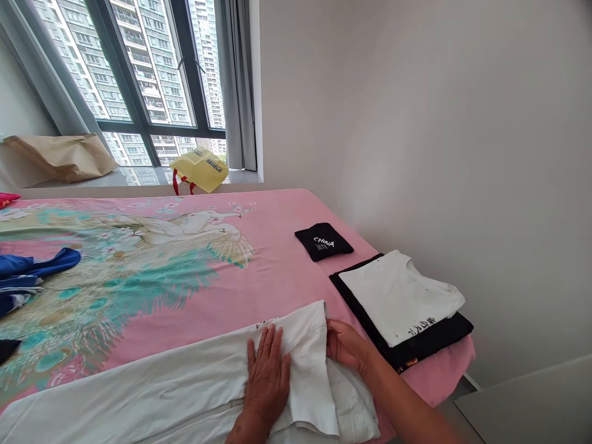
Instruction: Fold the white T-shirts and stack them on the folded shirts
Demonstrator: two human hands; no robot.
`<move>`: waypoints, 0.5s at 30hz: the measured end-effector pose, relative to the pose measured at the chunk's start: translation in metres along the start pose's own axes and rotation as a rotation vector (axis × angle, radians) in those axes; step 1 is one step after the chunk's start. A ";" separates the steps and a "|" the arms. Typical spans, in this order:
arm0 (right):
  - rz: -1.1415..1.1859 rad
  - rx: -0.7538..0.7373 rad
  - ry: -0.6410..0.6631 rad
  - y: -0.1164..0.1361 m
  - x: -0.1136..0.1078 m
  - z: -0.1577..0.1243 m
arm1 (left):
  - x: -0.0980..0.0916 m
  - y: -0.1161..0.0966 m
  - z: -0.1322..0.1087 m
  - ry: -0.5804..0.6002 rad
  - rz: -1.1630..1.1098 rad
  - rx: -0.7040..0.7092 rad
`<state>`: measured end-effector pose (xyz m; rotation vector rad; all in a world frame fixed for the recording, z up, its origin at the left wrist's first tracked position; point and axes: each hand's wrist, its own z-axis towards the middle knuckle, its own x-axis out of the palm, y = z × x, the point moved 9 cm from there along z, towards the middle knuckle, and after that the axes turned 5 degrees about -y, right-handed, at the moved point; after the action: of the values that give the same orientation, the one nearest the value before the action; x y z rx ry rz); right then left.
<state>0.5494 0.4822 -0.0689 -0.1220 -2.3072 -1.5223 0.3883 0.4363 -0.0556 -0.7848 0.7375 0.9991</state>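
Note:
A white shirt (176,376) lies stretched along the front of the bed, folded lengthwise, with a sleeve-like flap (311,382) laid over its right end. My left hand (267,376) rests flat on the cloth, fingers extended and slightly apart. At the flap's right edge, my right hand (349,345) has its fingers curled in and holds the hem; some fingertips are hidden by the cloth. To the right, a folded white T-shirt (393,293) with dark lettering sits on top of folded black clothing (435,336). Beyond it lies a small folded black garment (319,240) printed "CHINA".
The pink bedsheet (277,228) has a peacock pattern. Blue clothing (37,268) lies at the left, beside a black piece (8,348). A brown paper bag (65,157) and a yellow bag (201,169) stand on the windowsill. A wall (439,154) bounds the right side.

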 end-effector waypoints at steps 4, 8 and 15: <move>0.198 0.052 0.199 -0.004 0.011 0.014 | -0.001 0.002 -0.001 -0.006 -0.036 -0.016; 0.376 0.123 0.294 -0.006 0.021 0.017 | -0.005 0.004 -0.002 -0.039 -0.089 -0.045; 0.383 0.227 0.325 -0.021 0.042 0.022 | -0.001 0.002 -0.001 -0.007 -0.051 -0.026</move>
<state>0.4988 0.4878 -0.0800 -0.2229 -2.0343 -1.0033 0.3856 0.4359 -0.0552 -0.8186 0.6958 0.9667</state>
